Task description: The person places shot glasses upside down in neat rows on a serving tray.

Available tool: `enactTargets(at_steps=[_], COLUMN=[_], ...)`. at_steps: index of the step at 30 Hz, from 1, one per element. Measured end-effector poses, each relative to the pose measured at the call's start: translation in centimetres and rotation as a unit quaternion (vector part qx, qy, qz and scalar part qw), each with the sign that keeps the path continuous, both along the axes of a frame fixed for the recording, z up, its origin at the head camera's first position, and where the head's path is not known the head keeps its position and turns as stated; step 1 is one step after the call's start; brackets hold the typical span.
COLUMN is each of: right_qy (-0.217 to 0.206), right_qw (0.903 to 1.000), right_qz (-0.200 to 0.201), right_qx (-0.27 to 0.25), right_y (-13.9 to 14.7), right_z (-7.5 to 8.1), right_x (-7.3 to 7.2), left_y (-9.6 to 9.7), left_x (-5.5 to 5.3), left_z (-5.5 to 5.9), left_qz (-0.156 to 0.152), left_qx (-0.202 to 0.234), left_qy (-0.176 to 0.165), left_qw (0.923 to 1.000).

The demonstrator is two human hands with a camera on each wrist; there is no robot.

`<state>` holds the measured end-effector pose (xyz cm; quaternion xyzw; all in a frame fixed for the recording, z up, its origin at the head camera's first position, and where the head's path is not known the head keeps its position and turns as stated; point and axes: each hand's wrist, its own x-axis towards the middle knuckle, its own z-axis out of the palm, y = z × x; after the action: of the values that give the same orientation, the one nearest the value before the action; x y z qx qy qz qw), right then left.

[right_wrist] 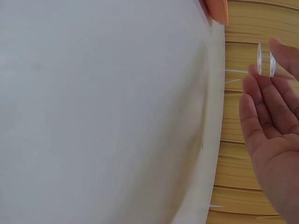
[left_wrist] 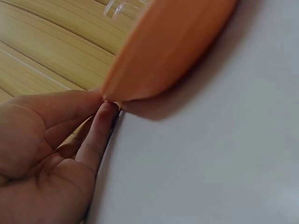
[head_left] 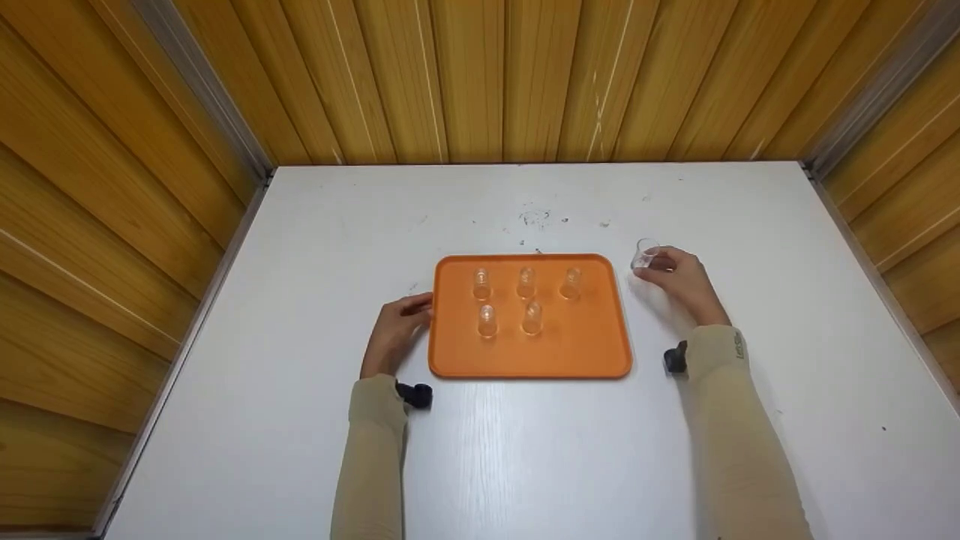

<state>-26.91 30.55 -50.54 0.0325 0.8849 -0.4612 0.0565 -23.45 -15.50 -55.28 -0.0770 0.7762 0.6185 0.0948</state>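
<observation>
An orange tray (head_left: 577, 352) lies on the white table, bearing several small clear glasses (head_left: 532, 319) in two rows. At its left edge, the thumb and a finger of my left hand (head_left: 394, 330) pinch the rim; the left wrist view shows the fingertips at the tray's corner (left_wrist: 159, 56). Beyond the tray's right edge, my right hand (head_left: 686, 281) holds one small clear glass (head_left: 643, 257) between thumb and fingers, above the table. In the right wrist view this glass (right_wrist: 264, 60) is partly hidden by the thumb.
The white table (head_left: 540, 457) runs back to a wood-look panel wall (head_left: 487, 82), with similar panels at both sides. Dark specks (head_left: 535, 217) mark the tabletop behind the tray. Each sleeve cuff carries a small black camera (head_left: 415, 394).
</observation>
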Motion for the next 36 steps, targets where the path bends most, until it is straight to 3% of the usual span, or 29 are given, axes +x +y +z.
enactTargets(at_steps=[9,19,36], right_qy=[0.027,0.047,0.004], right_qw=[0.9994,0.9973,0.9912], right_qz=[-0.004,0.033,0.129], right_qx=[-0.022,-0.046,-0.03], right_y=[-1.2,-2.7,-4.8], right_z=[1.2,1.9,1.1], right_x=[1.4,3.1,4.7], left_y=[0.0,0.0,0.2], left_x=[0.1,0.1,-0.1], left_z=[0.2,0.1,0.0], left_qz=[0.005,0.011,0.02], left_qx=[0.01,0.012,0.019], left_qy=[-0.008,-0.024,-0.05], left_qw=[0.9999,0.9996,0.9984])
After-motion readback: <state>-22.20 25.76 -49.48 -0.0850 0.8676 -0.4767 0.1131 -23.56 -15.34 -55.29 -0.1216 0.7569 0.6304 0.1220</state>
